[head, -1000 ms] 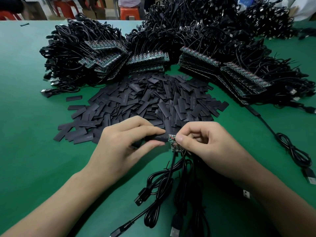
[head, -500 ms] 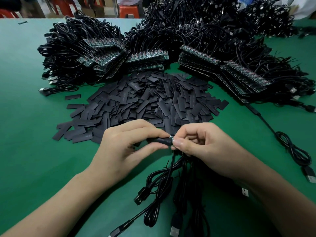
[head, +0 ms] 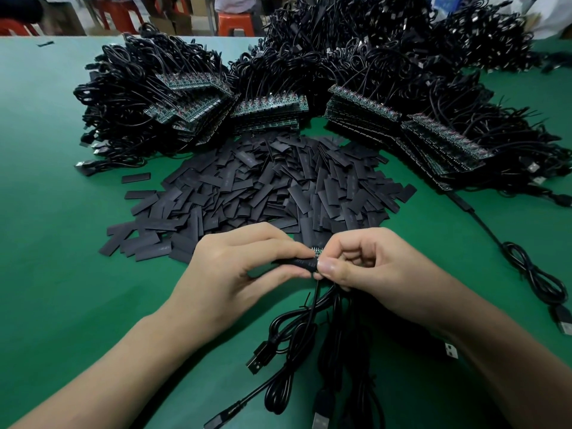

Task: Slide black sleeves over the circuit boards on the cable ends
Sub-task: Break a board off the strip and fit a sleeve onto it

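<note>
Alignment matters most here: a black sleeve (head: 297,263) is pinched between thumb and forefinger of the left hand (head: 235,274), just above the green tabletop (head: 62,243), while the circuit board (head: 317,250) on its cable (head: 312,301) end is gripped by the curled fingers of the right hand (head: 380,274). Only a sliver of board is seen beyond the sleeve mouth. The sleeve should be squeezed open and pushed straight, so that no component is snagged.

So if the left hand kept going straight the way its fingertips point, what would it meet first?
The right hand, at its thumb. The left hand pinches the black sleeve and points across at it, with only the exposed edge of the circuit board between them; they seem level.
</note>
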